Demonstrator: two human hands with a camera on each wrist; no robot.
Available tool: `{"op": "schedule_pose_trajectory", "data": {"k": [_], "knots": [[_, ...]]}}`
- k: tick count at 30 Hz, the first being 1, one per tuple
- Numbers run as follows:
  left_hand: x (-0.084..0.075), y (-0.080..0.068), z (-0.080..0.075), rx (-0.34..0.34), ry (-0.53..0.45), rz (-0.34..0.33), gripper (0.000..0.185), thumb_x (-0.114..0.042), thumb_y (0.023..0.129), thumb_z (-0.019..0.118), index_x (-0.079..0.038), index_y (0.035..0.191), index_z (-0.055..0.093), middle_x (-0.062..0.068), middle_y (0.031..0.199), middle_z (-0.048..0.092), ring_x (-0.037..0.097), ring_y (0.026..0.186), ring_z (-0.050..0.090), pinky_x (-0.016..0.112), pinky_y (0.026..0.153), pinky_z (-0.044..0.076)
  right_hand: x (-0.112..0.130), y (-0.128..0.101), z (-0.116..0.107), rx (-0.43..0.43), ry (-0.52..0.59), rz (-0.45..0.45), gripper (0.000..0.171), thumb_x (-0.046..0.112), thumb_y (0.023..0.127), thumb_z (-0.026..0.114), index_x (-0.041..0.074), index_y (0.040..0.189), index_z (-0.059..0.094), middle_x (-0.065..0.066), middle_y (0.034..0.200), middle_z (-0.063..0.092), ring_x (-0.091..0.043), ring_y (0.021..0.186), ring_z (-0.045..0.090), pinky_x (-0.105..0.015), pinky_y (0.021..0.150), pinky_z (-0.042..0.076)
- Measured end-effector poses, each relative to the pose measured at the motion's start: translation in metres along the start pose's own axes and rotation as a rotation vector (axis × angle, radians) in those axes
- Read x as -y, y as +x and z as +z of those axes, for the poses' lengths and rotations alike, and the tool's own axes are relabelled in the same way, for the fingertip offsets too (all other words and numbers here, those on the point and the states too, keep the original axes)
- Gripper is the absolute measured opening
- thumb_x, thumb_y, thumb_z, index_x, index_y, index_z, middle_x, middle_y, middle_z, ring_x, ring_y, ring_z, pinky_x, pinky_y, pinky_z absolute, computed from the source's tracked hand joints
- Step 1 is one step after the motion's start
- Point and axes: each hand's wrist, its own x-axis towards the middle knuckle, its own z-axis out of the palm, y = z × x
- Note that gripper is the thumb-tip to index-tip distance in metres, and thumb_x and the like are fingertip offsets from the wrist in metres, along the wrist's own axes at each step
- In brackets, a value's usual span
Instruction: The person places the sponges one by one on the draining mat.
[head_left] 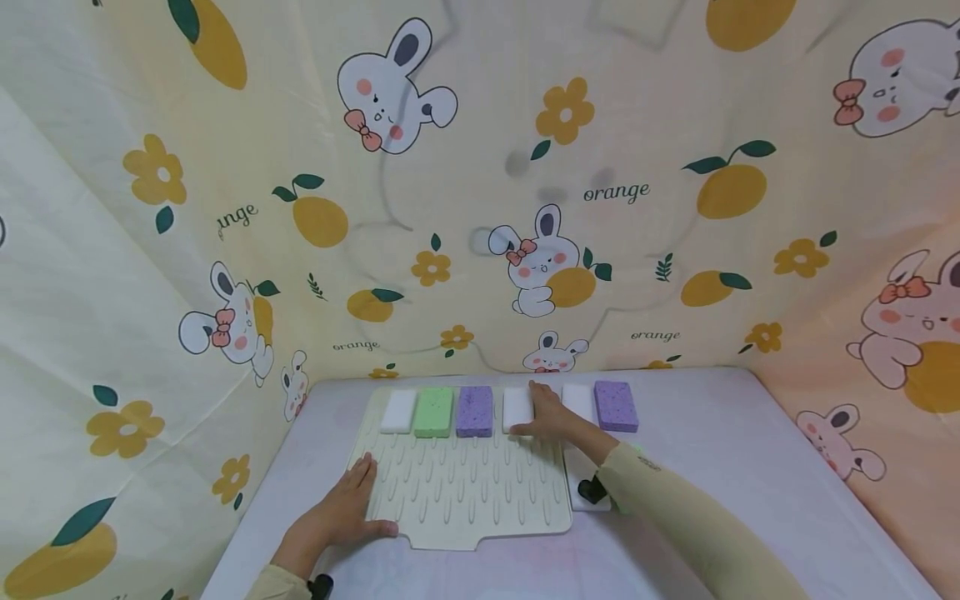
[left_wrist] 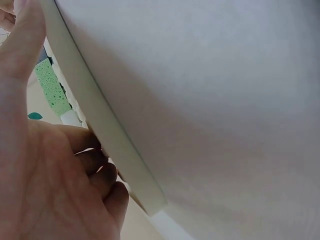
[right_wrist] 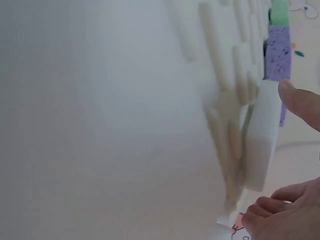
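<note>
Head view: your left hand (head_left: 337,504) and right hand (head_left: 555,417) at a cream pegged tray (head_left: 491,521)

Left fingers: parted from the thumb and slightly bent, tips against the tray's left rim; thumb at its near edge. The left wrist view shows these fingers touching the rim.

Right fingers: spread wide from the thumb, spanning the fourth block (head_left: 517,408), a white one at the tray's far edge. Thumb meets one side; the other fingers lie at the opposite end, slightly short of it in the right wrist view. Whether they bear on it, you cannot tell.

Pose: your left forearm comes in low, hand set around the tray's near-left corner. Your right arm reaches across from the right, its cream sleeve (head_left: 690,525) over the table (head_left: 750,467), hand at the tray's far-right corner. A black device (head_left: 592,489) sits at the right wrist.

Tray, far row, left to right: white block (head_left: 397,412), green sponge (head_left: 433,412), purple sponge (head_left: 475,411), then the fourth block. Rows of pegs fill the remainder.

Beside the tray, right: another white block (head_left: 577,402), touching or close to a second purple sponge (head_left: 616,407); nearer you, a white piece (head_left: 585,502), partly hidden by your arm.
</note>
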Motion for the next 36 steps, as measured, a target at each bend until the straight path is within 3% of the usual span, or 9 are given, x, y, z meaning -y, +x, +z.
{"op": "schedule_pose_trajectory", "data": {"k": [9, 36], "knots": [[-0.002, -0.002, -0.002, -0.015, 0.009, 0.005, 0.131, -0.066, 0.079, 0.086, 0.016, 0.162, 0.026, 0.034, 0.173, 0.018, 0.049, 0.162, 0.018, 0.06, 0.132, 0.022, -0.011, -0.011, -0.007, -0.002, -0.077, -0.07, 0.116, 0.042, 0.089, 0.088, -0.014, 0.164, 0.02, -0.037, 0.169, 0.026, -0.054, 0.157, 0.024, -0.064, 0.129, 0.025], [0.007, -0.004, -0.001, -0.028, -0.008, 0.037, 0.135, -0.07, 0.076, 0.086, 0.015, 0.163, 0.025, 0.032, 0.174, 0.018, 0.048, 0.161, 0.02, 0.062, 0.131, 0.022, -0.035, -0.118, -0.057, -0.04, -0.041, -0.022, 0.109, 0.045, 0.09, 0.087, -0.005, 0.166, 0.027, -0.032, 0.172, 0.025, -0.055, 0.158, 0.02, -0.073, 0.126, 0.025]]}}
